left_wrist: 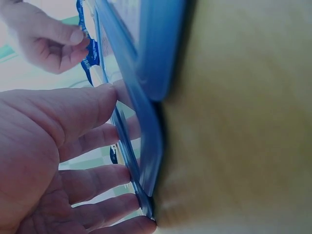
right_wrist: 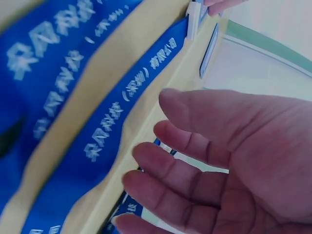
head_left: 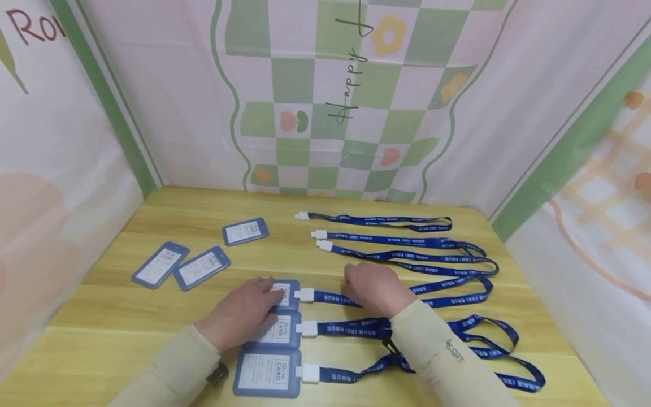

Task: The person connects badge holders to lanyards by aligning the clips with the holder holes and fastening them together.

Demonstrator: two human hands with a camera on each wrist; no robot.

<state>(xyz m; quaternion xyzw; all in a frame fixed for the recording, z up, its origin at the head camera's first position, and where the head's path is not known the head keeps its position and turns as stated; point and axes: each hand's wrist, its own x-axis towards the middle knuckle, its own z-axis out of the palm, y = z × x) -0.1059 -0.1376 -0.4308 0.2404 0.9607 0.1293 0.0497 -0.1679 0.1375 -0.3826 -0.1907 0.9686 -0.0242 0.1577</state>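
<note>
My left hand (head_left: 241,312) rests on the upper blue ID card holder (head_left: 291,287), its fingers extended and partly covering the middle holder (head_left: 292,329). The left wrist view shows the fingertips touching the holders' edges. Below them lies the lower card holder (head_left: 267,373), and all three form a column. Each joins a blue lanyard (head_left: 333,297) by a white clip (head_left: 307,294). Over the upper lanyard hovers my right hand (head_left: 376,285), its fingers loosely bent. In the right wrist view, nothing sits between its fingers and thumb, and the printed lanyard (right_wrist: 131,92) runs beside them.
Three loose card holders (head_left: 245,232) lie at the back left of the wooden table (head_left: 112,322). Several more blue lanyards (head_left: 376,220) with white clips stretch across the back right. Patterned cloth walls (head_left: 178,102) enclose the table's back and sides.
</note>
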